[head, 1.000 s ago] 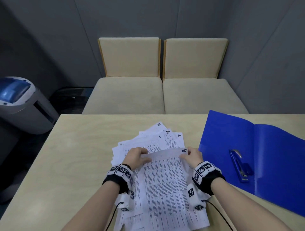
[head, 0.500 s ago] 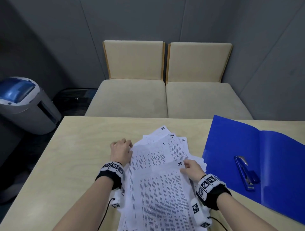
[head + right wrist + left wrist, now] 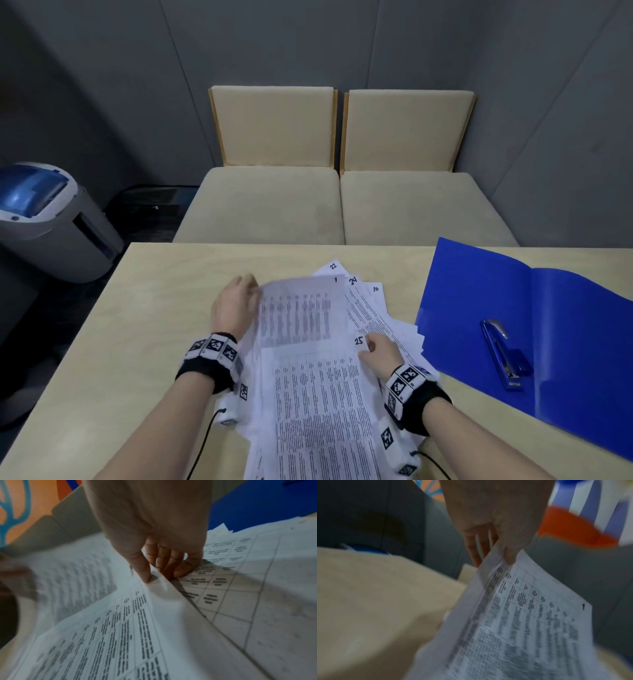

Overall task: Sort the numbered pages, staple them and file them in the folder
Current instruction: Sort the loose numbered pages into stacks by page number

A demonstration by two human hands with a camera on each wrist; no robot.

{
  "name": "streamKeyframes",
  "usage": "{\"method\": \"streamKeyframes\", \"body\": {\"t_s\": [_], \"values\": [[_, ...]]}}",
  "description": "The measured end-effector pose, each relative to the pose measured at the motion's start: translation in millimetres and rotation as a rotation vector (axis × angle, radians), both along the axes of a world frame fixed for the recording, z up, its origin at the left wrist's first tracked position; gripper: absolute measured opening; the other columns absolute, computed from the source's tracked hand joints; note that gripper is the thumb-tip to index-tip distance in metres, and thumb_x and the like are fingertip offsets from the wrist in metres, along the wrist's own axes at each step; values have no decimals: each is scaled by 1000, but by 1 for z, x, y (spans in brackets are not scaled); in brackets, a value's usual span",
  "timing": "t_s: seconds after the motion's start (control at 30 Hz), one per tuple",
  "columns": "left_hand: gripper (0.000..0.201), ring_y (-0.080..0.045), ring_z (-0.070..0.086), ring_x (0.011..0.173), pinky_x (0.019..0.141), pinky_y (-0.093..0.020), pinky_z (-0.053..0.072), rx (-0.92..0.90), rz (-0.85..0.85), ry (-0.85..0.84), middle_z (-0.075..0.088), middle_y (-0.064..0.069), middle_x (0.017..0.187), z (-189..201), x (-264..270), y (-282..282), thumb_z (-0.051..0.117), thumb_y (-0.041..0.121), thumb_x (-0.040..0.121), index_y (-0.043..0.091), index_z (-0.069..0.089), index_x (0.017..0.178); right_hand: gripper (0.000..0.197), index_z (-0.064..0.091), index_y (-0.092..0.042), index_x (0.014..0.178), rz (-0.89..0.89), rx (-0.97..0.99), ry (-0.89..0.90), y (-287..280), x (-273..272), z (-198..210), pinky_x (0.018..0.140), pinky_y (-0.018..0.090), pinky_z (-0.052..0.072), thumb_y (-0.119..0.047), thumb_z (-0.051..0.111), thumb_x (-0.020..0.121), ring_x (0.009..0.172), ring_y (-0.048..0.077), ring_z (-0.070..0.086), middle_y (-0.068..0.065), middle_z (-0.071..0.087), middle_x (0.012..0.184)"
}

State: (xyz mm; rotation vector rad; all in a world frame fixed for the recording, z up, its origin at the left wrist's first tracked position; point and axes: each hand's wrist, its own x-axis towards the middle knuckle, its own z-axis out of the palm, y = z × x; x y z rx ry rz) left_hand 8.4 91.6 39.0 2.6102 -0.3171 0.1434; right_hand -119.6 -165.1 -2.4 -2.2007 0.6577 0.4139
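Note:
A loose pile of numbered pages (image 3: 383, 318) lies fanned out in the middle of the table. My left hand (image 3: 239, 298) pinches the left edge of page 1 (image 3: 301, 311) and holds it lifted off the pile; the left wrist view shows thumb and fingers on either side of page 1 (image 3: 530, 615). My right hand (image 3: 378, 353) pinches the top right corner of page 25 (image 3: 318, 394), thumb on top and fingers under page 25 (image 3: 120, 628). The open blue folder (image 3: 565, 308) lies to the right with the blue stapler (image 3: 503, 356) on it.
Bare light wooden table (image 3: 157, 308) stretches to the left of the pile. Two beige chairs (image 3: 342, 192) stand beyond the far edge. A grey and blue machine (image 3: 48, 219) sits on the floor at the left.
My left hand moved from the top of page 25 to the left edge of the pile and lifted page 1. My right hand stayed at page 25's corner and drew it nearer.

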Motion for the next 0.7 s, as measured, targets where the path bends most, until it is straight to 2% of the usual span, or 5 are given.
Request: {"method": "streamKeyframes", "body": {"t_s": [0.17, 0.23, 0.4, 0.6, 0.7], "values": [[8, -30, 63, 70, 60, -25, 36, -226, -26, -334, 70, -11, 83, 104, 3, 5, 55, 8, 93, 4, 61, 96, 25, 49, -19, 103, -102, 146, -25, -7, -2, 0, 54, 19, 32, -8, 59, 83, 63, 7, 43, -7, 45, 73], [9, -8, 60, 66, 61, -16, 37, -355, -78, -448, 69, -6, 82, 149, 3, 6, 56, 5, 91, 3, 64, 95, 39, 49, -16, 118, -138, 194, -58, -14, 0, 6, 58, 21, 38, -11, 63, 83, 72, 14, 50, -1, 51, 84], [8, 3, 43, 62, 60, -16, 36, -676, -95, -476, 50, 13, 69, 206, 10, 15, 55, 18, 93, 19, 63, 91, 33, 54, -12, 124, -233, 404, -213, -45, 11, 50, 68, 27, 48, -21, 58, 92, 84, 18, 57, 11, 60, 108], [11, -5, 45, 64, 61, -28, 36, -598, -142, -134, 55, 0, 73, 133, -8, -9, 57, 13, 94, 8, 59, 84, 45, 62, -28, 115, -229, 750, -308, -66, 9, 104, 91, 40, 48, -60, 43, 90, 100, 21, 66, 1, 69, 112], [12, -10, 52, 69, 64, -30, 40, -579, -42, 71, 63, -3, 80, 65, -44, -32, 56, 17, 94, 8, 60, 88, 65, 54, -29, 126, -128, 759, -197, -59, -2, 83, 91, 40, 50, -69, 59, 74, 105, 24, 66, 1, 65, 119]]}}
